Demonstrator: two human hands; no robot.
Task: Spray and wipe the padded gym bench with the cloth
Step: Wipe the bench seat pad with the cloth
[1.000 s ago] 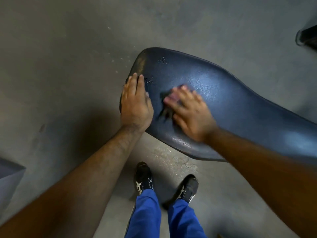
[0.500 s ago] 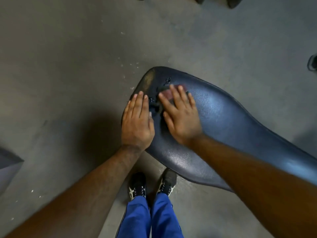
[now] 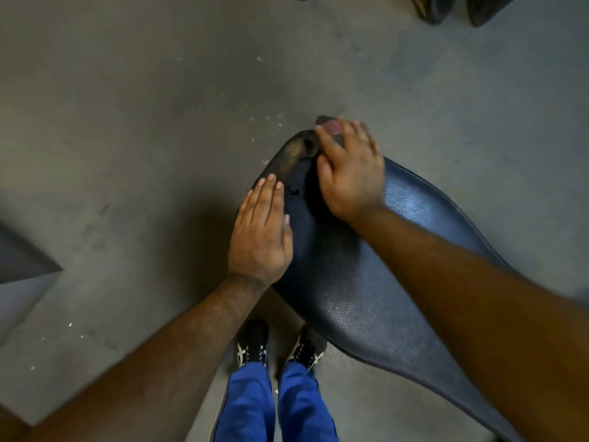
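**Wiping the far tip of the bench pad**

We stand at the narrow end of the padded gym bench [image 3: 366,282], its dark textured vinyl running away to our right and down out of view. Our right hand [image 3: 352,173] lies flat at the very tip of the pad, fingers spread and pressed down over the cloth [image 3: 333,126]. Only a reddish scrap of it shows beyond the fingertips, so we cannot tell how it is folded underneath. We judge the palm-down press is what gives the cloth its bite on the grained surface; a pinch would only drag it.

Our left hand [image 3: 259,231] rests on the near left edge of the pad, fingers together and laid flat, holding nothing. It looks to be there to brace us and steady the pad as we lean out over the end.

A few dark droplets [image 3: 294,190] sit on the vinyl between the two hands, so that patch seems not yet wiped. No spray bottle is in view. The grey floor [image 3: 159,122] beside the tip carries pale specks, perhaps overspray.
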